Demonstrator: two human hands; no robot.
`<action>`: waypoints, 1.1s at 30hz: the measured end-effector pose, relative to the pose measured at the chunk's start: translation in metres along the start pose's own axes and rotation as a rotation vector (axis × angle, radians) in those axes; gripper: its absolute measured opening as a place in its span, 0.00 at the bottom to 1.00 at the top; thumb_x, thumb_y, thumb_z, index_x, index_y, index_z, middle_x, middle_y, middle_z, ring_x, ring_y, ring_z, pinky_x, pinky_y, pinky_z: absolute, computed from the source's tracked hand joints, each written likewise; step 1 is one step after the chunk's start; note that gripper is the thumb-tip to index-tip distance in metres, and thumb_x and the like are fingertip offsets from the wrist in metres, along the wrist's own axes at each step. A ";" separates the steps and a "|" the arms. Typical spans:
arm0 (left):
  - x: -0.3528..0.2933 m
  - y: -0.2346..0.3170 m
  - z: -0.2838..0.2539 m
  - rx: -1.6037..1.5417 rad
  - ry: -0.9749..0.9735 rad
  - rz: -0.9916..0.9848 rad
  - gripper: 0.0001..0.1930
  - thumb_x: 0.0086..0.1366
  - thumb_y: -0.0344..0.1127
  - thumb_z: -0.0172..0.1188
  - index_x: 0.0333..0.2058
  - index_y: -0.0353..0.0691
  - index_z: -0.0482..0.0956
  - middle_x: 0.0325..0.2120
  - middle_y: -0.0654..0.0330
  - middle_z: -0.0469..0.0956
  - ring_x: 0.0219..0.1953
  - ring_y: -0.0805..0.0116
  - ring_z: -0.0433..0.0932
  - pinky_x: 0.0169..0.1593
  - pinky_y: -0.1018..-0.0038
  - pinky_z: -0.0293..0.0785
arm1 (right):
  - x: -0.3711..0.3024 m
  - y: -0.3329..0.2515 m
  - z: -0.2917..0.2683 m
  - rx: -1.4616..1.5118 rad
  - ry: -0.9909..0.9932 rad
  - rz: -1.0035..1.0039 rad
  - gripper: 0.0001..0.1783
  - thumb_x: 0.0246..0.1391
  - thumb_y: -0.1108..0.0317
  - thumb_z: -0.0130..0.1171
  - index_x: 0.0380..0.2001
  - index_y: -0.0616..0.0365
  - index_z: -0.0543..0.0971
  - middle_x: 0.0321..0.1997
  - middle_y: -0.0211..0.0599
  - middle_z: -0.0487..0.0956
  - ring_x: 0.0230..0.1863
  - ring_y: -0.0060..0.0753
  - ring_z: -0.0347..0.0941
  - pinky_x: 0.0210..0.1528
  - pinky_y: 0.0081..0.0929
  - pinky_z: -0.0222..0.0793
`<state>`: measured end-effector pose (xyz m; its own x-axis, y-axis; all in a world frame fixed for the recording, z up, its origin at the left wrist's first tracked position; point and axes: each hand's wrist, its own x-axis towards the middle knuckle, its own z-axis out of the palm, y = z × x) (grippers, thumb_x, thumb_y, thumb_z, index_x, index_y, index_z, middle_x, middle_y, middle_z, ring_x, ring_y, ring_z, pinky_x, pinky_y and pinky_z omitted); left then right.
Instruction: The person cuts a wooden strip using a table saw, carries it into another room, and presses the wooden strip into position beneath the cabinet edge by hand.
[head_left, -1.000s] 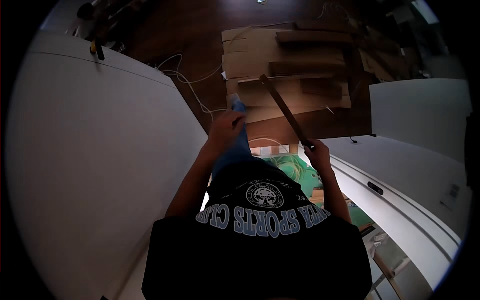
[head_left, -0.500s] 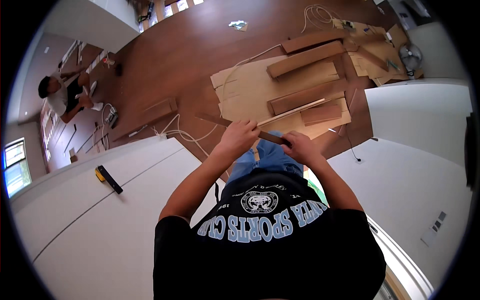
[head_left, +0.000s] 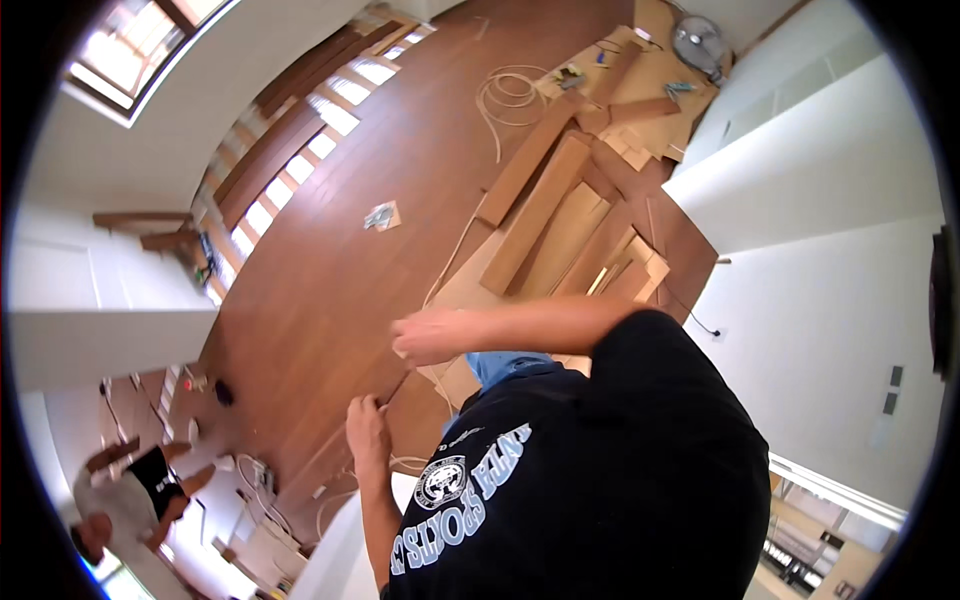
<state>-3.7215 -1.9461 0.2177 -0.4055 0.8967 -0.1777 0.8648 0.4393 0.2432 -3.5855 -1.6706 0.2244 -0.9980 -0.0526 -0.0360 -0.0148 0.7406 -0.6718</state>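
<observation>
My right forearm crosses in front of me, and my right hand (head_left: 432, 338) is closed and slightly blurred. Below it, nearer my body, my left hand (head_left: 368, 432) is closed with the thumb side up. A narrow brown wooden strip (head_left: 396, 388) shows in the gap between the two hands, gripped at both ends; most of it is hidden by the fingers. Under and beyond my hands runs the reddish-brown plank floor (head_left: 330, 290).
Long brown boards (head_left: 540, 215) lie on flattened cardboard (head_left: 468, 290). A cream hose (head_left: 515, 90) coils farther off, near a fan (head_left: 700, 45). A small packet (head_left: 381, 215) sits on the floor. Another person (head_left: 130, 495) is at lower left. A white wall (head_left: 820, 330) stands right.
My view has turned left. My right hand has swung across to the left, beyond my left hand. The strip now points away from me and shows less. The yellow-and-black tool has left the view.
</observation>
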 end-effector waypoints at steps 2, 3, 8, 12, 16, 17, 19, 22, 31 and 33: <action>0.055 -0.031 -0.025 -0.009 0.069 -0.073 0.12 0.64 0.33 0.60 0.44 0.33 0.77 0.41 0.45 0.75 0.45 0.44 0.75 0.51 0.56 0.72 | 0.087 0.020 -0.100 -0.095 0.027 -0.371 0.13 0.51 0.58 0.64 0.31 0.58 0.83 0.37 0.48 0.82 0.39 0.54 0.81 0.37 0.47 0.78; 0.082 -0.042 -0.038 0.005 0.000 -0.142 0.13 0.65 0.35 0.59 0.45 0.32 0.77 0.41 0.44 0.75 0.45 0.43 0.74 0.51 0.56 0.71 | 0.128 0.016 -0.144 -0.044 0.130 -0.522 0.13 0.51 0.59 0.64 0.28 0.58 0.83 0.33 0.45 0.83 0.36 0.51 0.80 0.35 0.46 0.77; 0.132 -0.127 -0.034 0.092 0.000 -0.503 0.13 0.65 0.33 0.61 0.45 0.32 0.78 0.42 0.43 0.76 0.47 0.43 0.75 0.52 0.57 0.72 | 0.199 -0.026 -0.339 -0.156 -0.015 -0.812 0.10 0.52 0.61 0.63 0.29 0.56 0.85 0.31 0.42 0.85 0.35 0.46 0.81 0.36 0.44 0.76; 0.294 -0.173 -0.033 0.066 -0.094 -0.409 0.14 0.66 0.35 0.60 0.46 0.32 0.78 0.43 0.43 0.76 0.48 0.43 0.75 0.52 0.57 0.72 | 0.267 0.062 -0.407 -0.217 0.007 -0.684 0.09 0.52 0.62 0.62 0.29 0.55 0.85 0.31 0.41 0.85 0.36 0.45 0.82 0.37 0.44 0.76; 0.486 -0.199 -0.068 0.019 -0.145 -0.237 0.15 0.68 0.37 0.59 0.46 0.32 0.78 0.43 0.42 0.77 0.48 0.42 0.76 0.53 0.57 0.73 | 0.341 0.147 -0.477 -0.259 -0.024 -0.558 0.08 0.52 0.63 0.62 0.29 0.54 0.86 0.32 0.39 0.85 0.37 0.44 0.82 0.39 0.44 0.76; 0.539 -0.201 -0.078 0.005 -0.144 -0.186 0.15 0.68 0.37 0.59 0.47 0.32 0.78 0.44 0.42 0.77 0.49 0.42 0.76 0.53 0.57 0.73 | 0.358 0.164 -0.495 -0.293 -0.019 -0.528 0.08 0.52 0.63 0.62 0.29 0.54 0.86 0.32 0.38 0.85 0.37 0.44 0.82 0.39 0.44 0.76; 0.635 -0.203 -0.104 -0.007 -0.140 -0.127 0.15 0.69 0.38 0.58 0.47 0.32 0.78 0.44 0.42 0.77 0.49 0.42 0.76 0.53 0.56 0.73 | 0.381 0.212 -0.533 -0.321 -0.044 -0.436 0.08 0.52 0.64 0.62 0.29 0.53 0.86 0.32 0.37 0.85 0.37 0.43 0.83 0.40 0.44 0.75; 0.746 -0.208 -0.137 -0.007 -0.114 -0.130 0.16 0.70 0.39 0.58 0.47 0.32 0.78 0.44 0.42 0.77 0.49 0.41 0.76 0.53 0.56 0.73 | 0.402 0.299 -0.591 -0.352 -0.085 -0.302 0.07 0.52 0.65 0.61 0.29 0.52 0.87 0.32 0.36 0.86 0.38 0.42 0.83 0.41 0.44 0.75; 1.034 -0.168 -0.160 -0.019 0.029 -0.473 0.16 0.70 0.43 0.58 0.45 0.34 0.78 0.44 0.45 0.77 0.50 0.46 0.76 0.53 0.58 0.73 | 0.315 0.742 -0.631 0.149 -0.045 0.665 0.37 0.53 0.71 0.56 0.69 0.50 0.64 0.68 0.45 0.69 0.67 0.49 0.69 0.66 0.57 0.58; 1.086 -0.137 -0.144 -0.007 -0.010 -0.550 0.17 0.70 0.45 0.58 0.45 0.36 0.78 0.44 0.46 0.77 0.49 0.45 0.77 0.53 0.57 0.74 | 0.276 0.875 -0.606 0.301 0.347 0.969 0.31 0.58 0.66 0.56 0.65 0.58 0.67 0.67 0.54 0.70 0.64 0.54 0.70 0.60 0.44 0.70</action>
<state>-4.3226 -1.0241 0.1284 -0.7942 0.5344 -0.2891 0.5245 0.8432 0.1180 -3.9111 -0.6313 0.0757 -0.5400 0.6972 -0.4716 0.7616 0.1662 -0.6264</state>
